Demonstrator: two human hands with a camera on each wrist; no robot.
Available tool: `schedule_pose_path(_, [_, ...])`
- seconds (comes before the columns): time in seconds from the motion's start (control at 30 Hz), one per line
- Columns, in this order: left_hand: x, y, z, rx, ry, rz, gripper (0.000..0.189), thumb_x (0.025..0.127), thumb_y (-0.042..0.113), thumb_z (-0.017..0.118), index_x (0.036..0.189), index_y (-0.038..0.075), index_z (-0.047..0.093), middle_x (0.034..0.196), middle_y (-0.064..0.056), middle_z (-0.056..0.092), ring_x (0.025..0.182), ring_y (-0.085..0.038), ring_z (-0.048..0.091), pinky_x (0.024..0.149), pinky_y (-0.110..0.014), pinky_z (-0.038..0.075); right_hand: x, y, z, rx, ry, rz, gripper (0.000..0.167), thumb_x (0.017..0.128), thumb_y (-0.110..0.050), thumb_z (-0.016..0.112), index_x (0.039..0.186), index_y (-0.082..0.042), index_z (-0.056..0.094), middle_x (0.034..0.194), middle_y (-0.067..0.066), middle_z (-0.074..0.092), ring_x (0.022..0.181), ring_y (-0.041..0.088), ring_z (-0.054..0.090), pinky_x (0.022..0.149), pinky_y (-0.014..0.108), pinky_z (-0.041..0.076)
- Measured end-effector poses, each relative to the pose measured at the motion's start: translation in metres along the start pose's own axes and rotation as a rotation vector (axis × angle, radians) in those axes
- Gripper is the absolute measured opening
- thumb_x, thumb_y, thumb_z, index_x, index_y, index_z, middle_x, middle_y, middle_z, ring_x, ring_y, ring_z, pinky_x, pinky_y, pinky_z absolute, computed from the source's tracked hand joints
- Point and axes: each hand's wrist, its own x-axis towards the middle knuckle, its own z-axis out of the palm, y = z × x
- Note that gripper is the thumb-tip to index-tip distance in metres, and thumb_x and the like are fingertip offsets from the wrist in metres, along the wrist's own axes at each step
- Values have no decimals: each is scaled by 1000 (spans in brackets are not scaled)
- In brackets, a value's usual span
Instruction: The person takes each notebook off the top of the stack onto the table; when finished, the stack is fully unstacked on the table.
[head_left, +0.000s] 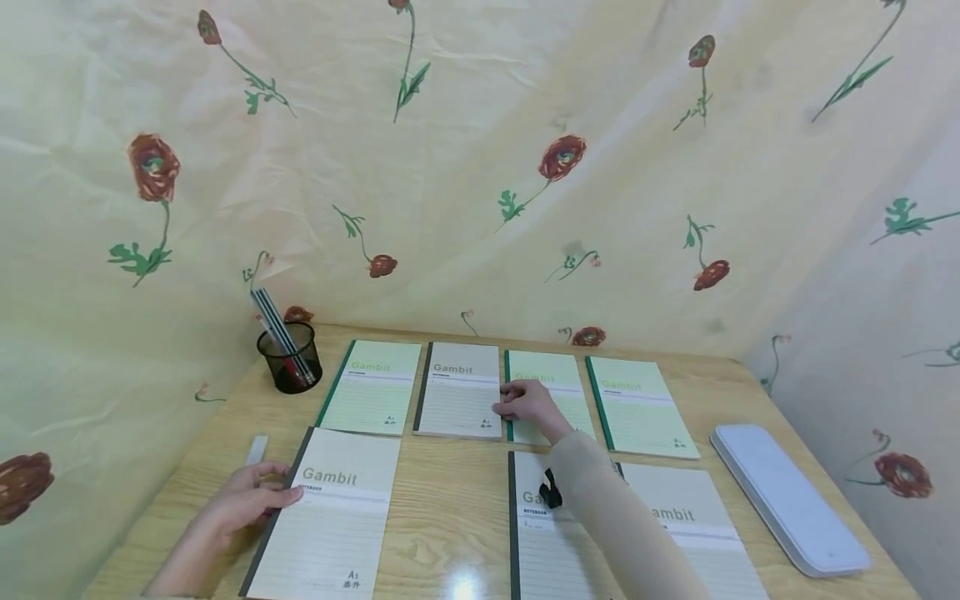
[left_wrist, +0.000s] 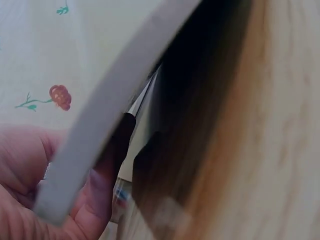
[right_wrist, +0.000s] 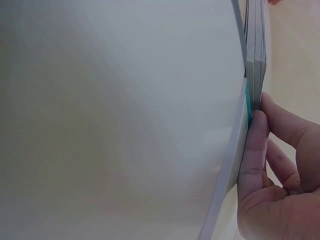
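My left hand [head_left: 251, 498] grips the left edge of a large notebook with a dark grey spine [head_left: 337, 500], thumb on its cover. In the left wrist view that spine edge [left_wrist: 107, 100] stands raised off the table, other fingers beneath it. At the back row, my right hand [head_left: 531, 404] pinches the right edge of a smaller grey-spined notebook [head_left: 459, 392], which lies flat. Its page edge shows beside the fingertips [right_wrist: 257, 122] in the right wrist view. Under that hand lies a green-spined notebook [head_left: 566, 387], partly hidden.
More green-spined notebooks [head_left: 375, 383] lie in the back row. Two large grey-spined notebooks [head_left: 555, 554] lie at the front right, partly under the right forearm. A black mesh pen holder [head_left: 292, 367] stands back left, a small pale bar [head_left: 257, 450] before it. A white case [head_left: 787, 500] lies right.
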Motion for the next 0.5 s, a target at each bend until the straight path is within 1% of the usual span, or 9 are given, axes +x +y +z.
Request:
schedule_pose_path(0.13, [0,1,0,58,2,20,59,85,19,80,128,-8,51,105,-18,69,85,-24,61,70,-34,47,0,1,-1,0,2,-1,44,87,-11,78,127,-1,64,94,7,62,78,17,64,75,29,56])
schedule_pose_path(0.23, [-2,1,1,74,-2,41,56,85,16,80,126,-10,51,103,-17,69,84,-24,62,69,-35,49,0,2,-1,-11,5,-1,44,87,-12,78,127,-1,64,94,7,63,78,17,64,76,30,54])
schedule_pose_path(0.37, [-4,3,1,113,-2,56,59,85,15,79,127,-13,49,102,-19,67,86,-26,62,69,-37,50,-1,2,-2,-13,8,0,43,87,-12,78,127,-2,65,93,7,63,77,17,64,76,30,54])
schedule_pose_path(0.5, [-5,5,-1,209,7,70,58,86,19,79,125,-13,50,103,-20,63,90,-29,59,70,-39,52,-2,1,-1,-9,6,-6,43,87,-11,78,127,-1,64,94,8,63,77,17,64,75,29,56])
